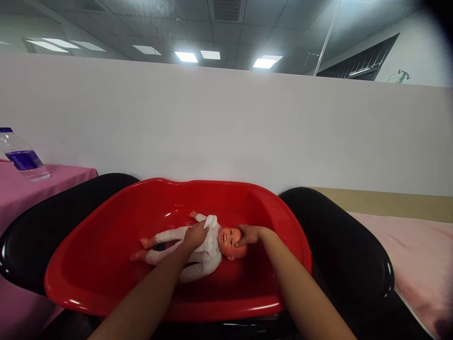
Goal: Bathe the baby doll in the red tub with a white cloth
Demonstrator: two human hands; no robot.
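A baby doll [211, 241] in white clothes lies on its back in a red baby bathtub [106, 278], its head to the right and bare feet to the left. My left hand [196, 234] is closed at the doll's chest, fingers curled against the white top. At the right, my right hand [250, 234] grips the top of the doll's head, with the thumb over its forehead. My left forearm hides part of the doll's legs and lower body.
Black side panels [339, 245] flank the tub. On the left, a clear water bottle [26, 159] with a purple label stands on a pink-covered table [76, 174]. A pink padded surface [421, 250] is at the right. A white partition [226, 123] rises behind the tub.
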